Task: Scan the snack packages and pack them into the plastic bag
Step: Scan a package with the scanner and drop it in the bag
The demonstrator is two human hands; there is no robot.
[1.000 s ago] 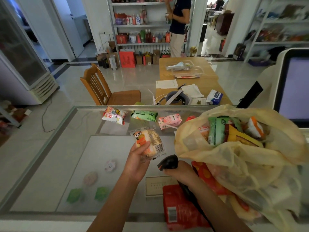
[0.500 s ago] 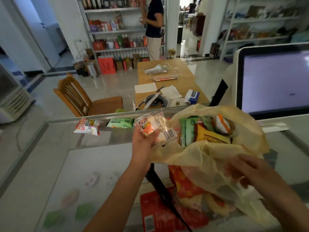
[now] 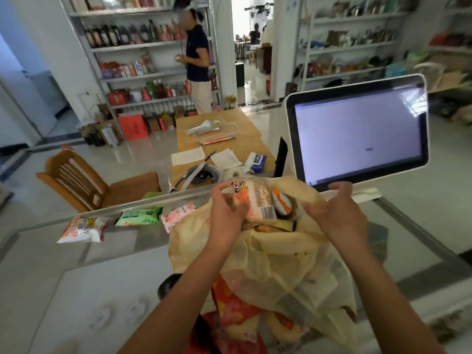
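Observation:
My left hand [image 3: 226,215] grips a clear-wrapped snack package [image 3: 258,203] with an orange label and a barcode, holding it over the mouth of the yellowish plastic bag [image 3: 278,267]. My right hand [image 3: 337,210] pinches the bag's right rim and holds it apart. Several packages fill the bag. Three snack packages lie on the glass counter [image 3: 76,290] to the left: a white and red one [image 3: 81,229], a green one [image 3: 139,216] and a pink one [image 3: 177,215]. The black scanner [image 3: 167,286] lies on the counter, partly hidden by my left forearm.
A white checkout screen [image 3: 357,134] stands right behind the bag. A red package [image 3: 235,305] lies under the bag near me. Beyond the counter are a wooden chair [image 3: 76,180], a wooden table [image 3: 219,139] with papers, store shelves and a standing person [image 3: 196,65].
My right hand left the scanner and took hold of the bag's rim. My left hand carried the snack package rightward from over the counter to the bag's mouth.

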